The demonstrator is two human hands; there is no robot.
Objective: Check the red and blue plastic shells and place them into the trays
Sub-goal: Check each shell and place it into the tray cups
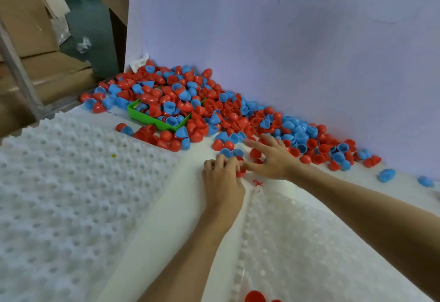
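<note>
Red and blue plastic shells (214, 111) lie heaped along the foot of a white backboard (285, 40), and that heap is the landmark here. A green bin (152, 121) sits half buried in its near-left side, holding shells of both colours. At the heap's near edge, the left hand (222, 178) has its fingers curled round a red shell (241, 173), while the right hand (271, 156) lies flat with fingers spread over loose shells. Nearer than the heap, two white dimpled trays flank a bare strip of table (166, 206): the left tray (59, 194) and the right tray (297, 242), which holds a red shell at its near end (254, 297). Left of the heap stand cardboard boxes (28, 28). Two blue shells (386, 175) lie apart at its right end.
</note>
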